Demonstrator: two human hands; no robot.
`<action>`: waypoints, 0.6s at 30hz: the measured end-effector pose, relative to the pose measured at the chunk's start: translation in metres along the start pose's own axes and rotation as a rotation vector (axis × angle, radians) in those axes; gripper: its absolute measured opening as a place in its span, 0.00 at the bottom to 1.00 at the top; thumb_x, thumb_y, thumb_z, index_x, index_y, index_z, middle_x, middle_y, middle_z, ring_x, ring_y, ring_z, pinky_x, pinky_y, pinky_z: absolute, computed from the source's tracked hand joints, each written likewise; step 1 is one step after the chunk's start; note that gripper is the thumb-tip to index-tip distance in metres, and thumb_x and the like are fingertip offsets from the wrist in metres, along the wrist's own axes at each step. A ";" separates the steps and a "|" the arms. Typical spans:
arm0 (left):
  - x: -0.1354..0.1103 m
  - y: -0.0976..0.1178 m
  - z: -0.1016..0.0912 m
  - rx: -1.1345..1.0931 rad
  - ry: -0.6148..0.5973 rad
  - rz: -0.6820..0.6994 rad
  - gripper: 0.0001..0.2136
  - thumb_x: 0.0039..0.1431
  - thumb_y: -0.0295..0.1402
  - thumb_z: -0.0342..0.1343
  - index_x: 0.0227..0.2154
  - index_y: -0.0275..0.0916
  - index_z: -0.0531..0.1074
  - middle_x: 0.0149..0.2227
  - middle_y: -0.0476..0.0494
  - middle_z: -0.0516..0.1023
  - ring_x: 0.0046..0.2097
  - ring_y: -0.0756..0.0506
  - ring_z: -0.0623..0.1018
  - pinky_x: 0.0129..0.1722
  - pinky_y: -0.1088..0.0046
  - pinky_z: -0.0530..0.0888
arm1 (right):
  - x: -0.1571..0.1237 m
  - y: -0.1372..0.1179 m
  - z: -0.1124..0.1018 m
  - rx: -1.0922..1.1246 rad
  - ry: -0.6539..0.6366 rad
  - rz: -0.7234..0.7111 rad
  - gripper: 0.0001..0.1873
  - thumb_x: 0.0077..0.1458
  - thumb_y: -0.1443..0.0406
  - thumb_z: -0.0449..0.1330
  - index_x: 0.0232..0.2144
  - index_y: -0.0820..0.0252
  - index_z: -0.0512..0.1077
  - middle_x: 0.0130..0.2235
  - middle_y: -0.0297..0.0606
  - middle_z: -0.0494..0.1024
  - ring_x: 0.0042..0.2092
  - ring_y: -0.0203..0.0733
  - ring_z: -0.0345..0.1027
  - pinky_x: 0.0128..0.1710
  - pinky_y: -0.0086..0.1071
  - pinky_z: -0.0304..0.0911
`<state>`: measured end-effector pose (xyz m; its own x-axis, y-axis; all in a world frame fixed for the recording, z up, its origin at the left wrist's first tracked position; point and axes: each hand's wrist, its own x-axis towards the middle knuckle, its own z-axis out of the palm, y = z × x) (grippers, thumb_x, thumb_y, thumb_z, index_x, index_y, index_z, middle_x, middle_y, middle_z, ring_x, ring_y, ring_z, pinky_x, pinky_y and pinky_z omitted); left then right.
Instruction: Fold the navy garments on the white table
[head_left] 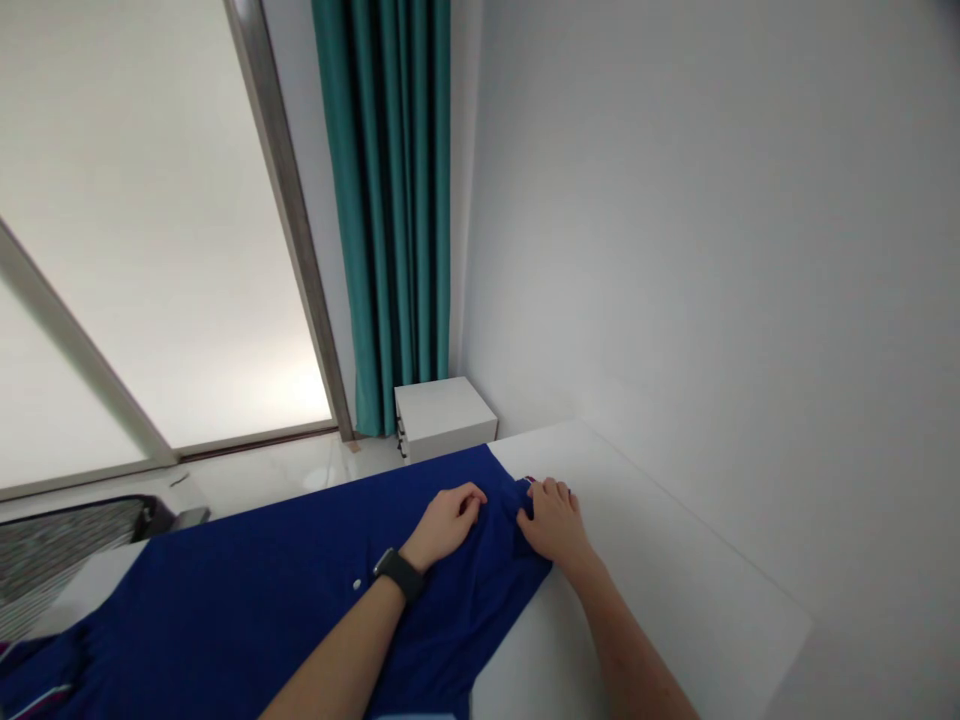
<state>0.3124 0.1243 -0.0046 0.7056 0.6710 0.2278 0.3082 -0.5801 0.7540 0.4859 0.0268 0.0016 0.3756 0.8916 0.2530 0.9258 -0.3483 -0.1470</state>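
A dark blue shirt (pixel 247 580) lies spread across the white table (pixel 637 560), with a small white button (pixel 357 584) near its middle. My left hand (pixel 448 520) rests on the shirt toward its right end, fingers curled in; whether cloth is pinched in them is hidden. On that wrist is a black smartwatch (pixel 400 574). My right hand (pixel 553 517) is closed over a bunched part of the shirt at its right edge, where a bit of red and white trim shows. More striped trim appears on the shirt at the lower left.
A plain wall (pixel 675 250) borders the table on the right. Beyond the table's far edge stands a low white cabinet (pixel 442 410), in front of a green curtain (pixel 397 220). Frosted sliding doors (pixel 165 250) are at the left. A grey ribbed object (pixel 67 550) with a black rim lies at lower left.
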 end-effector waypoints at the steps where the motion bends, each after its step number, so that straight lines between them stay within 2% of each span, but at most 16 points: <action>1: 0.000 0.000 0.000 -0.011 0.001 -0.003 0.12 0.62 0.32 0.44 0.36 0.39 0.74 0.25 0.49 0.75 0.29 0.47 0.74 0.31 0.74 0.66 | 0.001 0.001 -0.001 0.024 0.017 -0.023 0.10 0.54 0.65 0.55 0.39 0.61 0.71 0.43 0.47 0.74 0.49 0.54 0.64 0.48 0.42 0.54; 4: 0.000 0.000 0.001 -0.033 0.004 -0.022 0.13 0.62 0.33 0.44 0.36 0.39 0.74 0.25 0.49 0.75 0.28 0.47 0.74 0.30 0.74 0.66 | 0.012 0.009 -0.011 0.225 0.053 -0.110 0.05 0.55 0.66 0.54 0.34 0.58 0.69 0.37 0.41 0.75 0.45 0.48 0.66 0.49 0.40 0.54; 6: 0.000 0.000 0.001 -0.044 0.007 -0.028 0.13 0.62 0.33 0.44 0.35 0.38 0.74 0.25 0.49 0.75 0.28 0.47 0.74 0.30 0.74 0.66 | 0.025 0.016 -0.020 0.458 0.017 -0.170 0.04 0.56 0.63 0.53 0.32 0.56 0.67 0.32 0.35 0.74 0.38 0.42 0.67 0.43 0.35 0.58; 8: 0.000 0.001 0.000 -0.057 0.006 -0.027 0.12 0.62 0.33 0.44 0.35 0.38 0.74 0.25 0.49 0.75 0.28 0.48 0.74 0.30 0.74 0.66 | 0.040 0.025 -0.026 0.658 -0.052 -0.169 0.05 0.56 0.61 0.53 0.32 0.55 0.66 0.27 0.30 0.72 0.31 0.39 0.66 0.35 0.31 0.58; 11: 0.000 0.003 -0.001 -0.072 -0.005 -0.034 0.12 0.62 0.33 0.44 0.35 0.38 0.73 0.24 0.50 0.74 0.28 0.48 0.73 0.30 0.75 0.66 | 0.060 0.040 -0.025 0.721 -0.149 0.023 0.07 0.55 0.62 0.54 0.37 0.55 0.67 0.20 0.25 0.65 0.25 0.37 0.61 0.29 0.29 0.55; 14: 0.000 0.003 -0.002 -0.071 -0.007 -0.037 0.12 0.62 0.33 0.44 0.35 0.38 0.73 0.24 0.50 0.74 0.27 0.48 0.72 0.30 0.75 0.65 | 0.064 0.059 -0.016 0.663 -0.180 0.209 0.17 0.51 0.64 0.57 0.45 0.59 0.67 0.20 0.25 0.65 0.26 0.38 0.63 0.30 0.29 0.55; 16: 0.000 0.003 -0.002 -0.064 -0.010 -0.033 0.12 0.62 0.33 0.44 0.35 0.38 0.73 0.25 0.50 0.74 0.27 0.48 0.72 0.30 0.75 0.65 | 0.057 0.072 -0.011 0.659 -0.190 0.246 0.22 0.50 0.63 0.59 0.49 0.61 0.66 0.21 0.26 0.67 0.27 0.39 0.64 0.30 0.30 0.56; 18: 0.000 0.003 -0.002 -0.053 -0.015 -0.034 0.12 0.62 0.33 0.44 0.35 0.38 0.74 0.25 0.50 0.74 0.27 0.48 0.72 0.30 0.74 0.65 | 0.044 0.082 -0.008 0.721 -0.259 0.247 0.25 0.50 0.59 0.60 0.50 0.59 0.67 0.22 0.28 0.69 0.27 0.39 0.65 0.29 0.30 0.57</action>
<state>0.3125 0.1235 -0.0006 0.7048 0.6826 0.1932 0.2977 -0.5318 0.7928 0.5792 0.0353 0.0088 0.4620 0.8829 -0.0841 0.5283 -0.3501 -0.7735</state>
